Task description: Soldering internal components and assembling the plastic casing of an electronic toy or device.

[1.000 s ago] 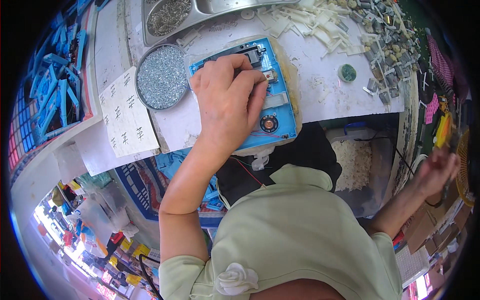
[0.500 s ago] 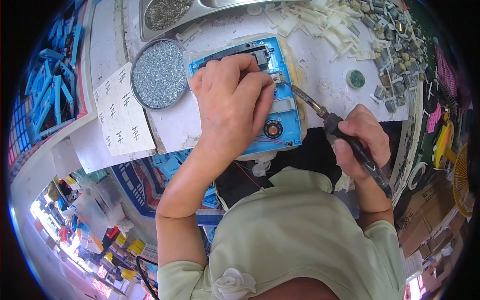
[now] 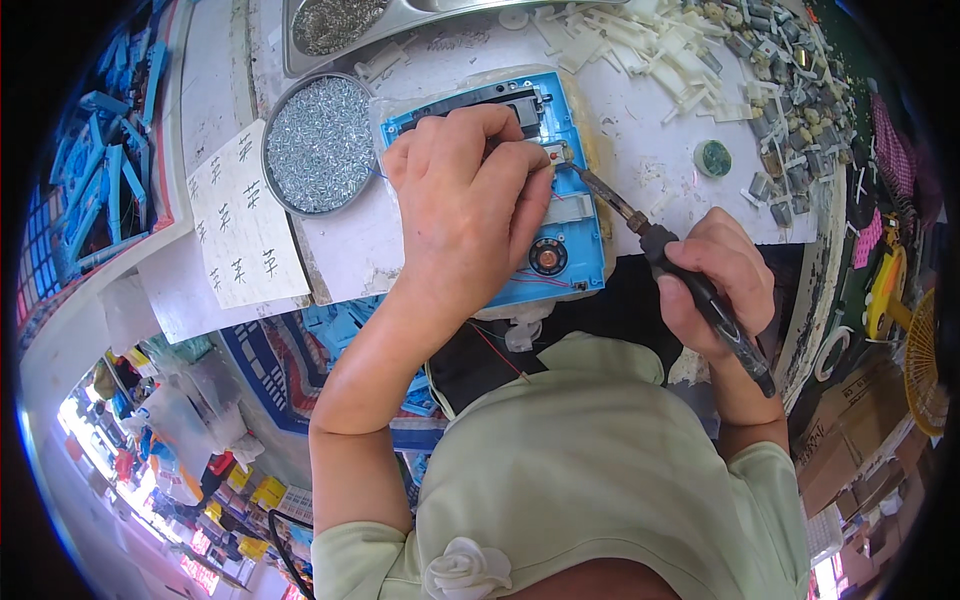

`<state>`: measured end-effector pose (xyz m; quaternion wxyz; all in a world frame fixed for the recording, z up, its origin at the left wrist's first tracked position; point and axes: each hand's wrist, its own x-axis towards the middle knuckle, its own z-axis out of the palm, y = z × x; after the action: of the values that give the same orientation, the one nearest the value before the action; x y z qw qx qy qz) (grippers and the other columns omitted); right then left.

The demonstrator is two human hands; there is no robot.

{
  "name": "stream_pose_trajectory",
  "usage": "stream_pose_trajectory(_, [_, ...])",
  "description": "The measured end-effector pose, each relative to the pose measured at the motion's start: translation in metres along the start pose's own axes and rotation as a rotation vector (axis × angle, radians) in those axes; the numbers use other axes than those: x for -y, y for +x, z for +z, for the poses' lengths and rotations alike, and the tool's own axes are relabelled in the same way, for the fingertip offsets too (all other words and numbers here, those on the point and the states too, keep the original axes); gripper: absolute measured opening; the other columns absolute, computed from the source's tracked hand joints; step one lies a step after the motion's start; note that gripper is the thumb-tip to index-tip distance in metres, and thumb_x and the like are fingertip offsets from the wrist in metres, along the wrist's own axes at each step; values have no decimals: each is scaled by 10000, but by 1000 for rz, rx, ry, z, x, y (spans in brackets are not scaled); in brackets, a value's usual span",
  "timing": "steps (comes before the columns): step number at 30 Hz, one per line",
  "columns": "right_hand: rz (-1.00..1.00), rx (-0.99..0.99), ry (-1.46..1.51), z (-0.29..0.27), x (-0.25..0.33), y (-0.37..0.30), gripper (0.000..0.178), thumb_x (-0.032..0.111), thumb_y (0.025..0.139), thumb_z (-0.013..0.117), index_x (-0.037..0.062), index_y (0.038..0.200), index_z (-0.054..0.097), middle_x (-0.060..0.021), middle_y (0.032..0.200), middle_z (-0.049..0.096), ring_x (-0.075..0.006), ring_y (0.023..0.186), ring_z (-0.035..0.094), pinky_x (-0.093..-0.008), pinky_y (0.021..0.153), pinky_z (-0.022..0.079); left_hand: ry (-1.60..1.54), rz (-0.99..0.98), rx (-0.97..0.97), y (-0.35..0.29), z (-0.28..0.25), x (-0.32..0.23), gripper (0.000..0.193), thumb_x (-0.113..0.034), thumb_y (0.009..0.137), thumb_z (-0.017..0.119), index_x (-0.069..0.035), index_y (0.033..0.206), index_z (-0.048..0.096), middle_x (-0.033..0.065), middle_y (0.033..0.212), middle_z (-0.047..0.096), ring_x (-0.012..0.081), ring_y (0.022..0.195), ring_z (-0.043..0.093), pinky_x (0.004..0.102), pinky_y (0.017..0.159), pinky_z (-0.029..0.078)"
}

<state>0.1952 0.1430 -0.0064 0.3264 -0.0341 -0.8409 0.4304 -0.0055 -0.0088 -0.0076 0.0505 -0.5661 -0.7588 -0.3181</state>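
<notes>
In my right hand (image 3: 722,285) is a soldering iron (image 3: 705,295), its dark handle gripped between thumb and fingers. The iron slants up to the left, with its tip at a small part (image 3: 557,154) in a blue plastic housing (image 3: 580,225). My left hand (image 3: 455,200) lies across the housing. Its thumb and index finger are pinched together beside the tip, and what they hold is hidden. A round speaker (image 3: 548,257) with thin red wires is set in the housing's near part. Black pieces line its far side.
Left of the housing are a round tin of small metal pieces (image 3: 318,145) and a handwritten paper sheet (image 3: 245,225). A metal tray (image 3: 410,18) stands at the back. White plastic parts (image 3: 650,50), small motors (image 3: 770,150) and a green-topped pot (image 3: 712,158) lie to the right. Blue shells (image 3: 100,170) fill a basket.
The soldering iron and my right hand have shifted very slightly left, with the tip still at the small part. My left hand has hardly moved.
</notes>
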Motion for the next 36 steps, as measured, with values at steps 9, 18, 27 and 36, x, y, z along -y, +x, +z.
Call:
stream_pose_trajectory(9, [-4, -6, -23, -2, 1, 0, 319, -33, 726, 768, -9, 1033, 683, -73, 689, 570, -228, 562, 495, -335, 520, 383, -7, -1, 1, -1, 0, 1, 218, -67, 739, 813, -109, 937, 731, 47, 1043, 619, 230, 953, 579, 378, 866, 360])
stream_pose_trajectory(18, [-4, -19, -16, -4, 1, 5, 305, -26, 735, 769, -18, 1028, 684, -79, 692, 583, -226, 568, 506, -327, 529, 391, -7, -4, 7, 0, -1, -1, 216, -67, 736, 813, -110, 933, 734, 46, 1041, 620, 232, 953, 577, 379, 870, 361])
stream_pose_trajectory(27, [-14, -33, -29, -9, 0, 6, 291, -18, 745, 770, -15, 1024, 685, -79, 694, 586, -223, 573, 516, -324, 531, 396, 10, -13, 11, -1, -2, -2, 216, -70, 735, 810, -107, 936, 738, 46, 1034, 620, 224, 934, 581, 377, 869, 363])
stream_pose_trajectory(36, [-16, -32, -33, -9, -4, 3, 307, -26, 738, 772, -5, 1031, 684, -69, 685, 567, -224, 564, 505, -327, 519, 385, -23, -41, -21, 4, 0, -4, 198, -43, 760, 796, -91, 949, 760, 54, 995, 628, 228, 893, 591, 371, 836, 401])
